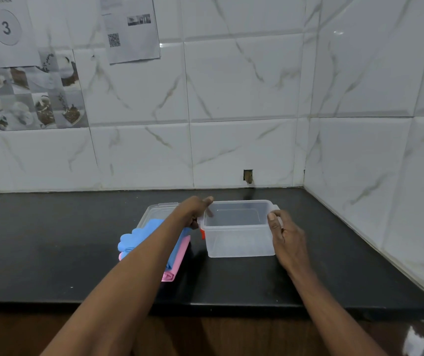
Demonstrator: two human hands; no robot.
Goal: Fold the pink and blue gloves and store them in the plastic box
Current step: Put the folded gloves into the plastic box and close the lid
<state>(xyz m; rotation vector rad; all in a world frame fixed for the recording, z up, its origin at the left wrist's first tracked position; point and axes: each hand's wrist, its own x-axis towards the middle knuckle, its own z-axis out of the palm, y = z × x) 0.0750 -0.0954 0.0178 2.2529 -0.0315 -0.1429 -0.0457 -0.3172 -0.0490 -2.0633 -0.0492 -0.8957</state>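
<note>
While both of my hands sit on the plastic box [239,228], the head view shows it upright and open on the black countertop [51,253], with nothing inside that I can see. My left hand [196,210] grips the box's left end: the thumb hooks over the rim into the box and the other fingers curl around the outside by the orange latch [202,233]. My right hand [286,236] is clamped on the right end, thumb pressed at the rim near the handle tab, fingers wrapped down the outer wall.

Just left of the box, its clear lid [154,213] lies flat on the counter. Overlapping the lid's near edge is the glove stack: the blue glove [139,236] lies on top of the pink glove [177,263], both outside the box, partly hidden under my left forearm. The pink one looks folded at its near end; how far the blue one is folded I cannot tell.

Behind stands the white tiled wall [231,98], with printed sheets [131,27] taped to it at upper left.
</note>
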